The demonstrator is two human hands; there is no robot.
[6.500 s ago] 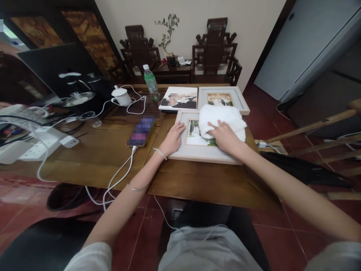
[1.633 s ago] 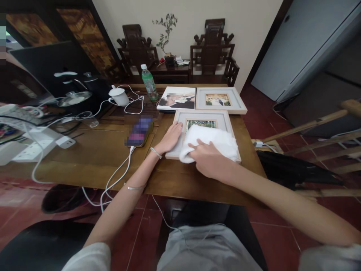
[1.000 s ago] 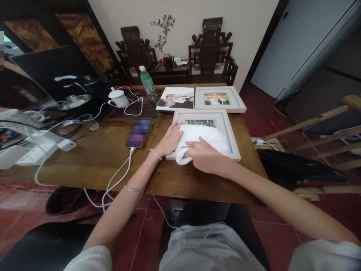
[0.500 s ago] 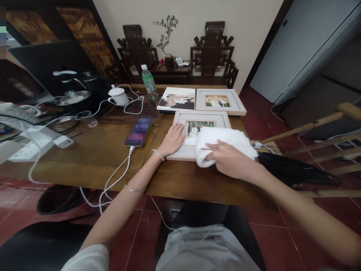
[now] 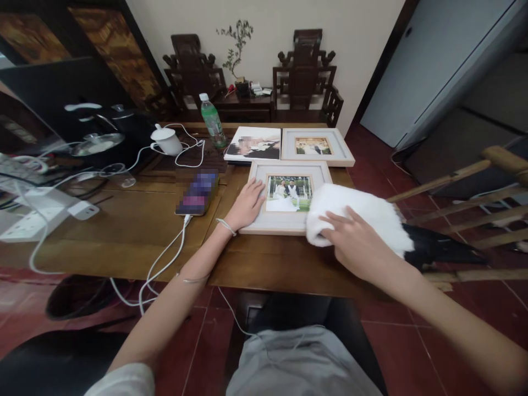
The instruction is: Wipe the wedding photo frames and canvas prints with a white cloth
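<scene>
A light wooden picture frame (image 5: pixel 284 224) lies flat on the table, with a photo of two people in white and dark clothes in its middle. My left hand (image 5: pixel 246 204) rests on the frame's left border, fingers stretched out flat. In my right hand (image 5: pixel 355 239) is a folded, fluffy white towel (image 5: pixel 365 206), the fingers pressed into it. The towel covers the frame's lower right corner and reaches past the table's right edge. Behind lie a second framed photo (image 5: pixel 344 146) and a white-bordered photo panel (image 5: pixel 259 132).
Left of the frame lies a phone (image 5: pixel 198 192) on a white charging cable. A green-labelled bottle (image 5: pixel 212 121), a lidded white cup (image 5: pixel 167 141), a clear cup (image 5: pixel 119 175) and a power strip (image 5: pixel 39 214) stand on the wooden table (image 5: pixel 124 236). A wooden chair (image 5: pixel 449 179) is at right.
My right hand has moved right with the towel, uncovering the whole photo. My left hand stays on the frame's left border. The view has shifted slightly.
</scene>
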